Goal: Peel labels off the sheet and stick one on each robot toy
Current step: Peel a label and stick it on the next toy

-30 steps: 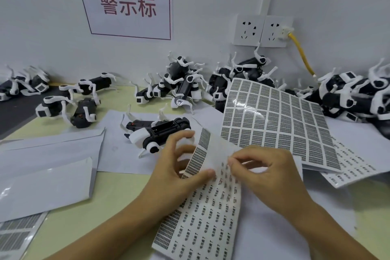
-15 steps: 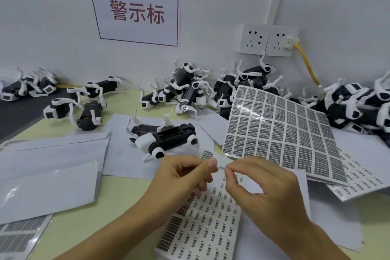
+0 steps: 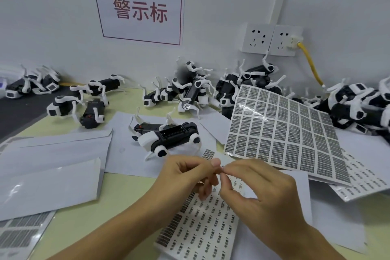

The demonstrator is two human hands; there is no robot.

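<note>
A black and white robot toy (image 3: 166,136) lies on its back on white paper just beyond my hands. My left hand (image 3: 187,175) and my right hand (image 3: 259,192) meet above the label sheet (image 3: 200,230), fingertips pinching a tiny peeled label (image 3: 220,172) between them. The label is almost hidden by the fingers. The sheet carries rows of small printed labels and lies flat under my hands. A larger sheet of barcode labels (image 3: 282,133) leans at the right.
Piles of robot toys (image 3: 190,93) line the wall, more at the far right (image 3: 358,107) and at the left (image 3: 84,103). White backing papers (image 3: 48,171) cover the left of the yellow-green table (image 3: 88,224). A wall socket with a yellow cable (image 3: 310,65) is behind.
My hands lifted off the label sheet and came together above it with a small label pinched between the fingertips. The sheet's curled corner has dropped flat. The camera view shifted slightly.
</note>
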